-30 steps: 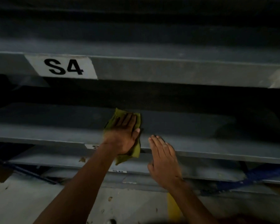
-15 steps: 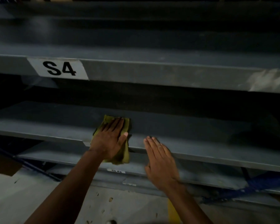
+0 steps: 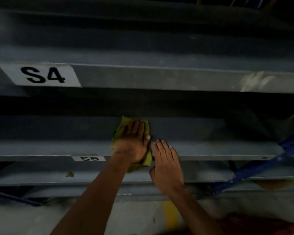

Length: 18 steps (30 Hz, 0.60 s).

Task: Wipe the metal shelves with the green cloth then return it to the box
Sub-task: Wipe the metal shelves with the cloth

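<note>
A green cloth (image 3: 124,123) lies on the grey metal shelf (image 3: 210,146) marked S5, its lower end hanging over the shelf's front edge. My left hand (image 3: 131,141) presses flat on the cloth, fingers pointing into the shelf. Just to its right, my right hand (image 3: 166,161) rests flat on the same shelf's front edge with fingers together, holding nothing. The box is not in view.
Above is the shelf labelled S4 (image 3: 41,75). A lower shelf (image 3: 41,177) carries a small scrap of debris (image 3: 70,173). A blue diagonal brace (image 3: 255,168) crosses at the right. The concrete floor (image 3: 32,217) has a yellow line (image 3: 171,216).
My left hand slid the cloth left along the shelf, then back right beside my right hand. The S5 label is now uncovered. The right hand stayed on the edge.
</note>
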Motion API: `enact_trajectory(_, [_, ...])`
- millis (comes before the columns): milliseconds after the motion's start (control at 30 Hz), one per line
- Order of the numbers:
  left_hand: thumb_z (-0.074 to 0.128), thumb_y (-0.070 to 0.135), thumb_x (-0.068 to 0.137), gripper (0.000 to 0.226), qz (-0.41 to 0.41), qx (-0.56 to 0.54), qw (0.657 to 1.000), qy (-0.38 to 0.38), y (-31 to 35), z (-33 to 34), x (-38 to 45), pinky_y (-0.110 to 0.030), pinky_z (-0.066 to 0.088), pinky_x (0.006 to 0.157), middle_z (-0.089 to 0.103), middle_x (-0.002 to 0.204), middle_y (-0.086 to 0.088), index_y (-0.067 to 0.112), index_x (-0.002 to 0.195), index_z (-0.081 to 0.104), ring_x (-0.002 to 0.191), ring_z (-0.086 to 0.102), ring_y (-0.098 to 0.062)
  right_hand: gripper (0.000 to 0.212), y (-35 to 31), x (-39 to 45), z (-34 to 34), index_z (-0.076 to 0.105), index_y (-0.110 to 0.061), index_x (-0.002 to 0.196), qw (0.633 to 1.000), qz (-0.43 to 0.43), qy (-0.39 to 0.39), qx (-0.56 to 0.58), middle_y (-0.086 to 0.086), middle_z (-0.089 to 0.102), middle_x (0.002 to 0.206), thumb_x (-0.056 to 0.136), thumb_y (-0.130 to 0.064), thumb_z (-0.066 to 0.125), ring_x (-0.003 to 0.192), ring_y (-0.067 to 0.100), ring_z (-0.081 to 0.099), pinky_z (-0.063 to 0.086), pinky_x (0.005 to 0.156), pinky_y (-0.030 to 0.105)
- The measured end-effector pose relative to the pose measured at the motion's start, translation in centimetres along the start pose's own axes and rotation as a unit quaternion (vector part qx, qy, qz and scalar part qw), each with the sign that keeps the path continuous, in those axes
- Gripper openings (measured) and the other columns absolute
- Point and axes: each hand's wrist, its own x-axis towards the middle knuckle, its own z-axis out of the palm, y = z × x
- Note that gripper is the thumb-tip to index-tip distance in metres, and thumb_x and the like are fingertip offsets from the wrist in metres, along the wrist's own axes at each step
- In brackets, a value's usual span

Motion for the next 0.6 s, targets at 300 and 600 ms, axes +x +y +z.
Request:
enact_trajectory(300, [0.012,0.047,0.096,0.063,0.082,-0.004,0.996,0.022,0.3,-0.1,-2.8,-0.04,0.006,0.118,0.018,0.158,-0.008,0.014,0.15,0.01,0.145,0.013,-0.024,0.082,-0.3,0.0,-0.1,0.027,-0.01,0.145,1.0,0.015,0.016,-0.012,0.009,0.037,0.15,0.073,-0.028,0.063,0.141,0.024,0.026,0.012,0.116,0.037])
enact_trajectory(600, [-0.005,0.055,0.086,0.078,0.013,-0.01,0.999,0.042,-0.6,0.1,-2.0,-0.039,0.005,0.116,0.019,0.157,-0.006,0.015,0.15,0.014,0.144,0.016,-0.024,0.088,3.7,-1.0,-0.6,0.029,-0.011,0.146,1.0,0.016,0.001,-0.004,0.006,0.036,0.151,0.063,-0.018,0.058,0.141,0.021,0.028,0.011,0.115,0.034])
